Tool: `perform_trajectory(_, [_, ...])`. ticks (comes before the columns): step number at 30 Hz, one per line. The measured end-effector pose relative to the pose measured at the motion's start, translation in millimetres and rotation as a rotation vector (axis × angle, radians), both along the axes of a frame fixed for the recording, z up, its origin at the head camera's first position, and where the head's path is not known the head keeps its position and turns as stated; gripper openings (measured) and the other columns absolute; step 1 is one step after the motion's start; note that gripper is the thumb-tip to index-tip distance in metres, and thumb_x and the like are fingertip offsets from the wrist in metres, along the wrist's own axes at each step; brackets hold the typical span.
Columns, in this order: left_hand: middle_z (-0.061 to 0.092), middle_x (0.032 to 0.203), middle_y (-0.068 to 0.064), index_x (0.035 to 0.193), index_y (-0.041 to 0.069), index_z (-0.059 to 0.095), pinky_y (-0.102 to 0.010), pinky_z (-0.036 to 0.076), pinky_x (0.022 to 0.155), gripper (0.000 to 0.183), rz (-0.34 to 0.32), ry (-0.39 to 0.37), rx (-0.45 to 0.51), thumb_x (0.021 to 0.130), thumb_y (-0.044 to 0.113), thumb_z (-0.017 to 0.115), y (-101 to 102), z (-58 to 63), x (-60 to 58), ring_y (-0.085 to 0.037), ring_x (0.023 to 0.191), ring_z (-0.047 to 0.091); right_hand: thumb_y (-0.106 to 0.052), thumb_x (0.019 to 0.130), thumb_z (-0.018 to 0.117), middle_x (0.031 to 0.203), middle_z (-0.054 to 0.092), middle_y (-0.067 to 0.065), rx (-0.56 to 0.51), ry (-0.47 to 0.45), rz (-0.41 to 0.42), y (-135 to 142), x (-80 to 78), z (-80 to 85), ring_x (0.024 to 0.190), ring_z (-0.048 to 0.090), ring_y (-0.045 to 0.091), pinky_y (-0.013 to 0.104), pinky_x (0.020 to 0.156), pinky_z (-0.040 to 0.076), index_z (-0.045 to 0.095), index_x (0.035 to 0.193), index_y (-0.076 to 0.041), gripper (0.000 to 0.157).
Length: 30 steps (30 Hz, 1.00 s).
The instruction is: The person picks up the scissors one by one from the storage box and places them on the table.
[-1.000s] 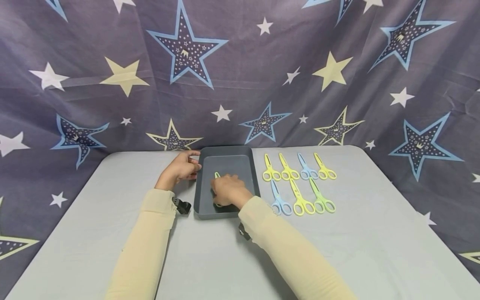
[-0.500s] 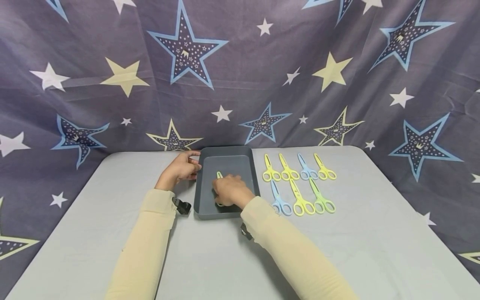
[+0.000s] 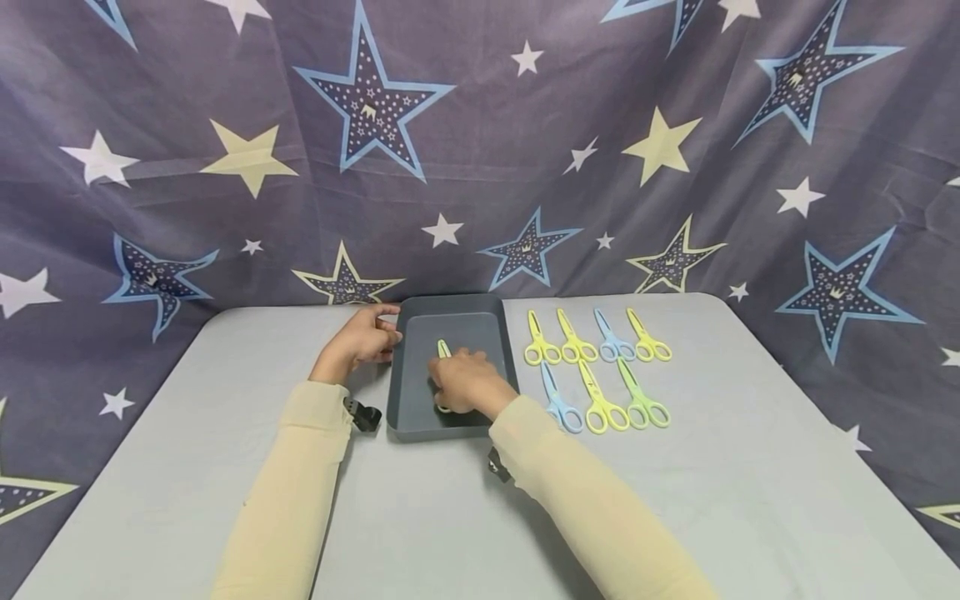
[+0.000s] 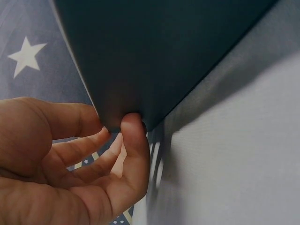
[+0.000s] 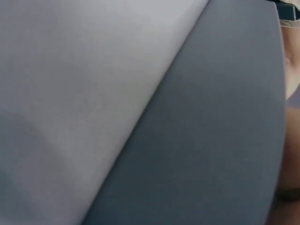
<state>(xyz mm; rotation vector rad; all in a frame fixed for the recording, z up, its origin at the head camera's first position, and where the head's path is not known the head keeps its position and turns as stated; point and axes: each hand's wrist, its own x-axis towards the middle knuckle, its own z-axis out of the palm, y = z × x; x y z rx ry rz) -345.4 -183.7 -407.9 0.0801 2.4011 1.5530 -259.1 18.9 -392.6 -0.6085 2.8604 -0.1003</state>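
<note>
Inside the dark grey tray [image 3: 416,421] lies a pair of pale green scissors [image 3: 444,348], tip pointing away. My right hand [image 3: 468,382] holds it from above; the fingers hide its handles. At the tray's left side my left hand [image 3: 363,337] grips the edge near the far corner. The left wrist view shows bent fingers [image 4: 136,140] against the tray's outer wall [image 4: 140,61], with another digit at the rim. In the right wrist view the tray wall [image 5: 201,122] covers most of the scene, and the scissors are hidden.
To the tray's right, several scissors lie in two rows: yellow scissors [image 3: 540,342] and blue scissors [image 3: 613,337] at the back, with blue, yellow and green scissors [image 3: 641,400] in front. A starry curtain [image 3: 480,150] hangs behind the pale table [image 3: 420,517].
The right hand has slid slightly to the right within the tray, and the scissors have moved with it. My left hand and the tray have kept their places.
</note>
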Motion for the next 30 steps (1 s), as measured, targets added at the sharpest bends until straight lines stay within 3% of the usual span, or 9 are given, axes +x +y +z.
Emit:
perform_trajectory(10, [0.048, 0.115, -0.013, 0.159, 0.004, 0.031, -0.030, 0.059, 0.069, 0.066, 0.004, 0.002, 0.012, 0.098, -0.004, 0.055, -0.4, -0.6, 1.4, -0.016, 0.083, 0.056, -0.027, 0.095, 0.072, 0.102, 0.058, 0.004, -0.052, 0.039, 0.010, 12.3, 6.9, 12.9, 0.094, 0.053, 0.030, 0.039, 0.072, 0.050, 0.060, 0.103, -0.021, 0.015])
perform_trajectory(22, [0.049, 0.118, -0.015, 0.159, 0.004, 0.031, -0.032, 0.060, 0.072, 0.066, -0.001, 0.005, 0.000, 0.098, -0.003, 0.056, 0.4, -2.2, 0.5, -0.019, 0.086, 0.058, -0.025, 0.094, 0.073, 0.094, 0.056, 0.004, -0.079, 0.109, 0.032, 25.2, 10.3, 20.8, 0.091, 0.051, 0.029, 0.039, 0.069, 0.049, 0.058, 0.095, -0.022, 0.015])
perform_trajectory(27, [0.048, 0.119, -0.015, 0.159, 0.005, 0.030, -0.031, 0.060, 0.072, 0.066, -0.005, 0.003, 0.005, 0.098, -0.003, 0.055, 0.0, -1.9, 0.4, -0.020, 0.089, 0.057, -0.009, 0.092, 0.070, 0.084, 0.063, 0.002, -0.145, 0.219, 0.080, 32.9, 9.9, 22.2, 0.082, 0.057, 0.025, 0.039, 0.074, 0.052, 0.063, 0.089, -0.015, 0.010])
perform_trajectory(30, [0.047, 0.119, -0.015, 0.159, 0.005, 0.030, -0.031, 0.060, 0.072, 0.067, -0.003, -0.004, 0.016, 0.099, -0.004, 0.055, -0.5, -0.8, 0.8, -0.021, 0.092, 0.057, 0.000, 0.090, 0.067, 0.080, 0.065, 0.002, -0.184, 0.209, 0.083, 36.0, 8.0, 19.9, 0.077, 0.061, 0.022, 0.036, 0.073, 0.054, 0.065, 0.089, -0.010, 0.011])
